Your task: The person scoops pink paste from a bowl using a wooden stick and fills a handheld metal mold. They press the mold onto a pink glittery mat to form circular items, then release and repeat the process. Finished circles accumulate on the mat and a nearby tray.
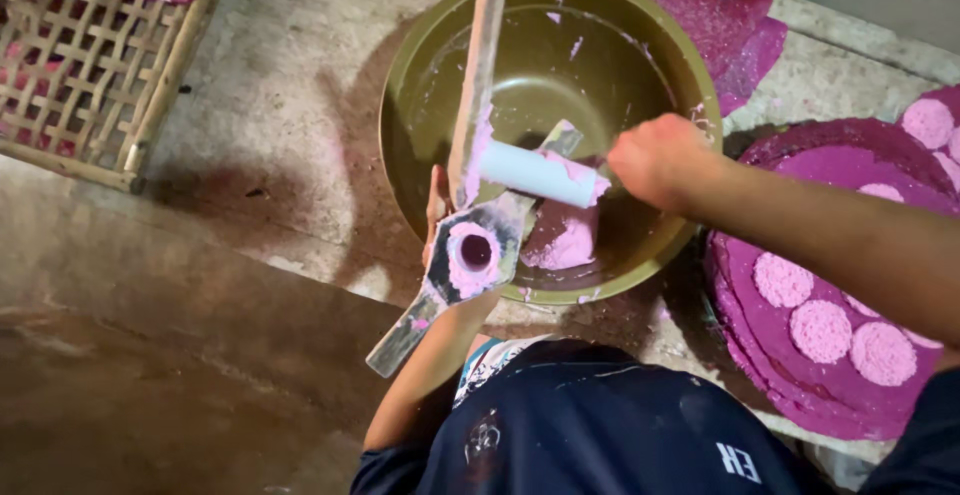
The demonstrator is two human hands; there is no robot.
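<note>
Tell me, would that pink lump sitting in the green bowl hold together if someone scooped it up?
Probably not firmly. The pink lump looks wet and pasty, with smears of it on the green bowl and the metal mould, so it likely sticks and deforms. It slumps against the bowl's wall, suggesting softness; it seems unlikely to roll.

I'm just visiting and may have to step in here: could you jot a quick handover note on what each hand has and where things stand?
Left hand: holds the metal mould, a flat plate with a round hole, pink dough packed around it, over the olive bowl.
Right hand: grips a white cylinder lying across the mould.
Pink dough lump sits in the bowl.
Done: round pink discs lie on purple sheets to the right.
Left: the dough in the bowl and mould is unshaped.
</note>
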